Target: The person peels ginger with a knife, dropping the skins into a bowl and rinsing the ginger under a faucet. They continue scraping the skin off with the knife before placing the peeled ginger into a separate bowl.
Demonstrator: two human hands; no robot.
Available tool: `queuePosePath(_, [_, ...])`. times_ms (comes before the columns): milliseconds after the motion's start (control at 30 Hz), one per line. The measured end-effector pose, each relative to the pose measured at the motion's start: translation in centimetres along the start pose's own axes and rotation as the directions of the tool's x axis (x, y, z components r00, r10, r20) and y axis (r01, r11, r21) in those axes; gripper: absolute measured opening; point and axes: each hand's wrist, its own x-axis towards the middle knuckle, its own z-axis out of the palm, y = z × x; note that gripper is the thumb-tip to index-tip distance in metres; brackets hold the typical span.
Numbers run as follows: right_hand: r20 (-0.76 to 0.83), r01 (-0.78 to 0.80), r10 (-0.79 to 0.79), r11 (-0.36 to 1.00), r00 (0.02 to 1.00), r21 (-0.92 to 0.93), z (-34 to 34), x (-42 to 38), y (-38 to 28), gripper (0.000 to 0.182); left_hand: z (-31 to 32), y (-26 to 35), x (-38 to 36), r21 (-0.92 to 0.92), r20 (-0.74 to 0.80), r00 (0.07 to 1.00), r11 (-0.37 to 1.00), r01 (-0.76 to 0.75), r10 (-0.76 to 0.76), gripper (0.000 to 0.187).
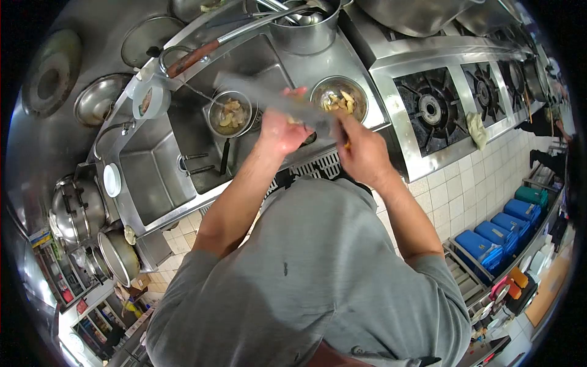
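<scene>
A large knife or cleaver, blurred by motion, reaches leftward from my right hand, whose fingers are wrapped round its handle. My left hand is under the blade, palm up, with a small pale piece at its fingers that I cannot make out clearly. Left of my hands, a metal strainer or pot with pale food pieces sits over the sink. A metal bowl with yellowish pieces stands on the steel counter, just beyond my right hand.
A second sink basin lies to the left, with a faucet and a white bowl on its rim. A large pot with utensils stands at the back. Gas burners are on the right, with a cloth on their edge.
</scene>
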Motion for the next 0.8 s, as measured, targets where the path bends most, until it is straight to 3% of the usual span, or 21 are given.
queuePosePath(67, [0.040,0.058,-0.051,0.981,0.998,-0.185,0.3,-0.6,-1.3,0.064,1.0,-0.2,0.2,0.101,0.016,1.000,0.995,-0.006,0.005,0.038])
queuePosePath(133, [-0.017,0.061,-0.067,0.969,0.998,-0.238,0.9,-0.8,-1.9,0.060,0.8,-0.3,1.0,-0.030,0.106,0.990,0.995,0.100,-0.096,0.036])
queuePosePath(200, [-0.065,0.027,-0.043,0.971,0.997,-0.236,1.3,-0.6,-2.2,0.059,1.9,-0.7,0.9,-0.056,0.095,0.989,0.991,0.118,-0.112,0.035])
queuePosePath(267, [-0.085,0.011,-0.037,0.959,0.996,-0.284,1.1,-0.1,-2.4,0.061,3.0,-1.1,0.5,-0.005,-0.065,0.998,1.000,0.019,-0.019,0.033])
queuePosePath(333, [-0.085,-0.020,-0.011,0.937,0.996,-0.348,0.8,0.1,-2.3,0.065,2.9,-1.8,1.1,-0.042,-0.082,0.996,0.999,0.020,-0.024,0.035])
queuePosePath(433, [-0.100,-0.011,-0.026,0.936,0.995,-0.353,1.1,0.4,-1.8,0.068,4.0,-2.6,1.0,-0.054,-0.203,0.979,0.997,-0.048,0.036,0.039])
queuePosePath(533, [-0.093,-0.017,-0.016,0.937,0.996,-0.350,1.0,0.3,-1.7,0.070,5.3,-3.2,0.3,-0.053,-0.228,0.973,0.997,-0.049,0.035,0.038])
queuePosePath(800, [-0.096,-0.046,0.012,0.930,0.995,-0.363,0.8,-0.1,-1.1,0.074,3.9,-4.2,1.5,-0.056,-0.194,0.981,0.998,-0.027,0.016,0.038])
